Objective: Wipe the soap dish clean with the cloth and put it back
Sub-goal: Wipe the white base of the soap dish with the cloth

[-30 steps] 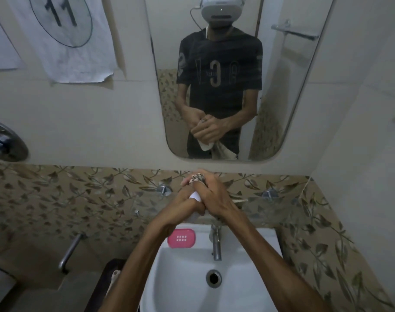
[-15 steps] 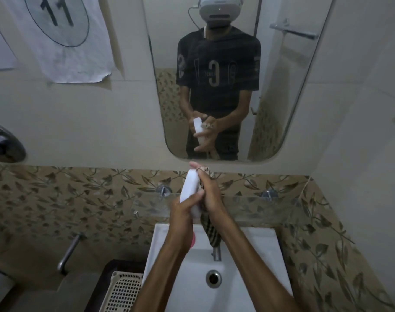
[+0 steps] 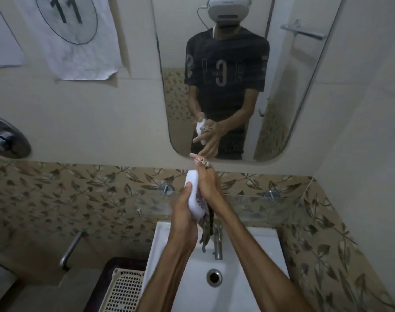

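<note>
The soap dish [image 3: 193, 197], white, stands on end with its long axis vertical above the sink [image 3: 255, 266], clasped by the left hand [image 3: 183, 212] while the right hand [image 3: 209, 183] presses the patterned cloth [image 3: 206, 230] against it.

Dim indoor light, soft focus, wide-angle bending at edges

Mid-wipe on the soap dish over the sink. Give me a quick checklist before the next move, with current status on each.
1. Left hand grips the soap dish securely: ok.
2. Cloth pressed to the dish by the right hand: ok.
3. Dish held over the sink, so a drop lands in the basin: ok.
4. Dish wiped clean: cannot tell, its inner face is hidden.
5. Spot to put the dish back is free: cannot tell, the arms cover the sink's left rim.
</note>
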